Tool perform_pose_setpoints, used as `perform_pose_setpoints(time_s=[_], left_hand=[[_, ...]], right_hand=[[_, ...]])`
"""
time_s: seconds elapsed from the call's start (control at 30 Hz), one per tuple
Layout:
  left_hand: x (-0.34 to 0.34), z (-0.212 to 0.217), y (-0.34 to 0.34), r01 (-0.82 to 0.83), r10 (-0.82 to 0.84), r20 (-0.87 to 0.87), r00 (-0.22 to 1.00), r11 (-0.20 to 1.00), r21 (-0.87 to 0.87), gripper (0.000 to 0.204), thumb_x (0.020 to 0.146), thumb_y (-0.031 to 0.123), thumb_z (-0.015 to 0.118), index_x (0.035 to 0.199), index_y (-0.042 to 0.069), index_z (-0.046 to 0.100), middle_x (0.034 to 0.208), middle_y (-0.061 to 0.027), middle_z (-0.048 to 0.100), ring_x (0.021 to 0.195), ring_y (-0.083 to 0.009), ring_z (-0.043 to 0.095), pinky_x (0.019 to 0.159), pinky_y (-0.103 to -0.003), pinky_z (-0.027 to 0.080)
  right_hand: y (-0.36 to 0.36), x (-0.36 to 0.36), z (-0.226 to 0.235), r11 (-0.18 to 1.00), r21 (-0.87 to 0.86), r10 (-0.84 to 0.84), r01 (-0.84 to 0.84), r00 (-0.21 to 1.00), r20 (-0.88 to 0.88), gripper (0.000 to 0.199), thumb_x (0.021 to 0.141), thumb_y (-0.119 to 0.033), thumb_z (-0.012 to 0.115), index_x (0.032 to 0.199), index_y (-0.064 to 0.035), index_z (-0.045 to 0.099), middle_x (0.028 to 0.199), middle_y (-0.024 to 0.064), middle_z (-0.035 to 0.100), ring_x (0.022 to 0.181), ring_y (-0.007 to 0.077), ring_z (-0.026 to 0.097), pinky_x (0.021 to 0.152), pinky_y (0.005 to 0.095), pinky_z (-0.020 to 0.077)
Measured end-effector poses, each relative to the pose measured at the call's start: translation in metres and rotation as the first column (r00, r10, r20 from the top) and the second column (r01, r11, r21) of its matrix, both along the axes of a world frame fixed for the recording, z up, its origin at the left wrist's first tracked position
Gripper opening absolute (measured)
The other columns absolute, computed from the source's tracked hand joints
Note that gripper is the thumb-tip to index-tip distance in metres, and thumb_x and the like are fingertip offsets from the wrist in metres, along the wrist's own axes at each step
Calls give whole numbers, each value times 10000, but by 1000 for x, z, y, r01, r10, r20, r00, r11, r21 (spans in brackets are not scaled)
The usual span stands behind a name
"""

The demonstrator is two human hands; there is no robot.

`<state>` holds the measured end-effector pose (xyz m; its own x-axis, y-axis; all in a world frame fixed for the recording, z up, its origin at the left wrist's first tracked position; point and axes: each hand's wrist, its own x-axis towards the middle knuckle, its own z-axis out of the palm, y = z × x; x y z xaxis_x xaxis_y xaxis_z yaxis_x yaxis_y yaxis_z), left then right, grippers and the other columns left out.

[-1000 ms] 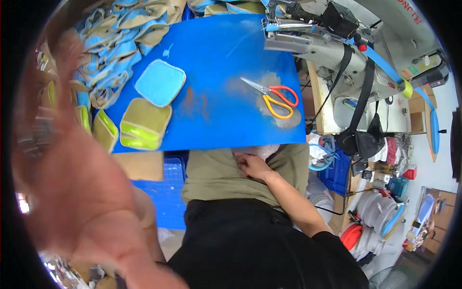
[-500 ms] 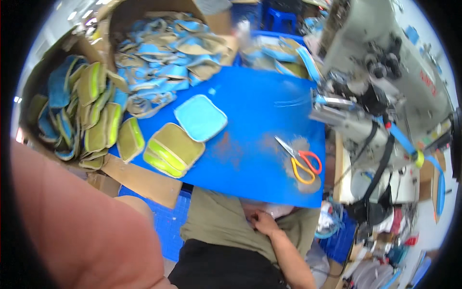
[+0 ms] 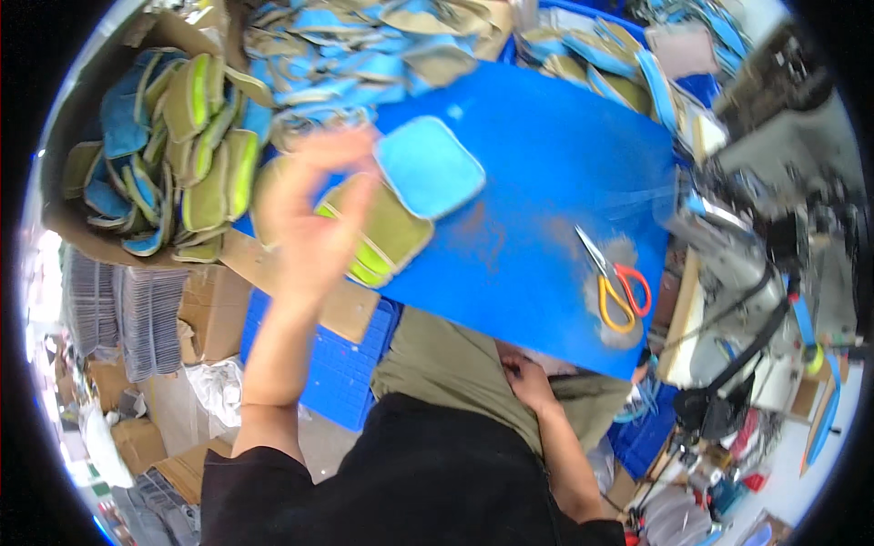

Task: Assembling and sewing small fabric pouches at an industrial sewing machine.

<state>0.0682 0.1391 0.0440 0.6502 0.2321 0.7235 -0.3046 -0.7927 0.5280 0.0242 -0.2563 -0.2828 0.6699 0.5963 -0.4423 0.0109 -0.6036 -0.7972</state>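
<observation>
My left hand (image 3: 319, 205), blurred by motion, hovers over the left part of the blue tabletop (image 3: 546, 155). Its thumb and fingers are apart, with nothing visible between them. Partly behind it lies an olive fabric pad (image 3: 393, 218) with bright yellow-green strips. A light-blue square pad (image 3: 430, 168) with a pale edge overlaps that one's upper right. My right hand (image 3: 528, 380) rests on my lap below the table's front edge, fingers curled; nothing shows in it. Scissors (image 3: 614, 282) with one red and one orange handle lie on the table's right side.
At left, a cardboard box (image 3: 73, 214) holds olive and blue pads. A large heap of blue and tan pieces (image 3: 364, 68) sits at the back, near a blue bin (image 3: 583, 14) of similar pieces. A sewing machine (image 3: 728, 237) stands at right.
My left arm, earlier large and close at the lower left, now reaches forward over the olive pad. The view has shifted, while my right hand stays on my lap.
</observation>
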Motion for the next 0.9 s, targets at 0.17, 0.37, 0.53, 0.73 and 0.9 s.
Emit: perform_pose_setpoints(time_s=[0.17, 0.37, 0.53, 0.73, 0.9], left_hand=[[6, -92, 25, -31, 37, -290, 956, 999, 26, 95, 835, 94, 829, 854, 64, 742, 953, -101, 769, 878, -275, 751, 771, -364, 586], [81, -93, 107, -221, 217, -314, 924, 975, 25, 202, 892, 248, 804, 819, 70, 744, 912, -87, 769, 847, -288, 742, 737, -389, 559], [172, -84, 144, -232, 311, -261, 914, 928, 293, 290, 890, 229, 771, 1161, 134, 734, 1398, -139, 644, 1218, -346, 652, 961, -446, 550], [298, -74, 181, -536, 577, -408, 708, 814, 223, 544, 784, 353, 806, 1288, 162, 732, 1585, -301, 418, 1354, -461, 547, 1109, -501, 482], [321, -44, 236, -576, 597, -301, 743, 800, 167, 537, 845, 302, 758, 1271, -18, 688, 1423, -247, 613, 1323, -390, 590, 1094, -458, 501]], right_hand=[[11, -11, 63, 997, -61, 38, -42, 997, -69, 262, 986, -208, 661, 1209, -103, 747, 1002, 208, 753, 859, 347, 735, 760, 424, 563], [11, 1, 111, 996, 20, 81, -82, 996, 41, 243, 958, -198, 704, 1161, -80, 769, 1050, 208, 749, 811, 360, 719, 734, 408, 560], [12, 11, 139, 1000, -10, 9, -8, 999, 33, 232, 971, -199, 698, 1151, -76, 776, 1025, 195, 753, 770, 327, 708, 701, 383, 557], [18, 6, 157, 999, 8, -36, 35, 990, 139, 208, 967, -202, 720, 1124, -73, 765, 1001, 165, 731, 743, 323, 688, 671, 394, 549], [16, 10, 204, 996, 80, -54, 41, 984, 168, 203, 950, -135, 736, 1137, -57, 740, 1024, 145, 716, 788, 297, 699, 680, 399, 558]])
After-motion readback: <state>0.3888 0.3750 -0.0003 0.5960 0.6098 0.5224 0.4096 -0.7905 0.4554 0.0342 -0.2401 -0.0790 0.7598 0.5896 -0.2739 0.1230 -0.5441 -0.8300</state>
